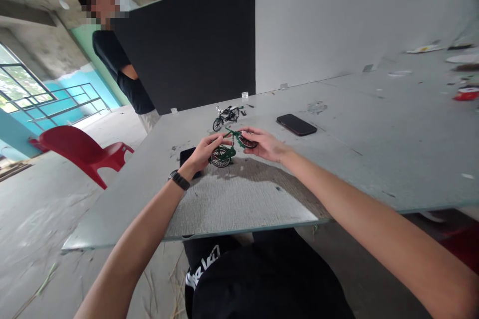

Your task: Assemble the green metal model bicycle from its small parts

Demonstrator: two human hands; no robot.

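A small green model bicycle [225, 152] stands on the grey table [337, 149] in front of me. My left hand [204, 154] is closed around its rear part, next to the rear wheel. My right hand [262, 143] grips the front wheel, fingers curled over it. A watch sits on my left wrist. A second, dark model bicycle [225, 117] stands farther back, untouched.
A black phone [296, 124] lies to the right of my hands; another dark flat device [186, 155] lies under my left hand. A person in dark clothes [119, 67] stands at the table's far left. A red plastic chair [80, 152] is at left. Scraps litter the far right.
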